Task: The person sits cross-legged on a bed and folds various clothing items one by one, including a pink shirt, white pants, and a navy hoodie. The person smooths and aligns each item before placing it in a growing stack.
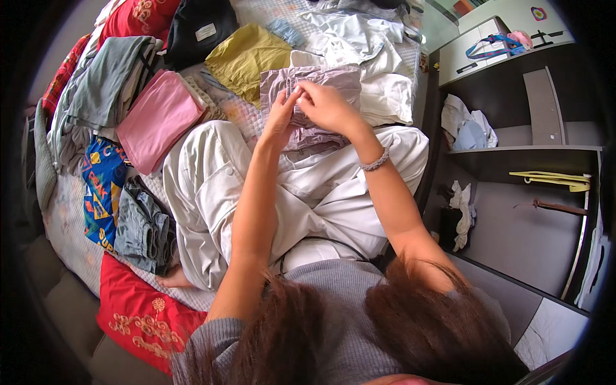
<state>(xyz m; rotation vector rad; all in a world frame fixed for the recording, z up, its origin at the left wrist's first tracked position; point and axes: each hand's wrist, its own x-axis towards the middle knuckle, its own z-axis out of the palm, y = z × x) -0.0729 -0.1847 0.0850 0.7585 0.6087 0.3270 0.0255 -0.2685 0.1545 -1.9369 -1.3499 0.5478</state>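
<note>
A mauve, crinkled garment (337,79) lies spread in front of my crossed legs. My left hand (281,113) and my right hand (325,106) meet over its middle, fingertips close together at a gathered part of the cloth. Whether the fingers pinch the fabric is hard to tell. A mustard-yellow cloth (250,60) lies beyond it to the left, and white garments (385,98) lie to its right. A folded pink cloth (161,115) rests on a pile left of my knee.
Grey folded clothes (108,82), a blue patterned garment (103,183), folded denim (142,226) and a red embroidered cushion (144,308) lie on the left of the quilted bedding (62,216). A black garment (197,29) is at the back. An open cabinet (524,149) stands at the right.
</note>
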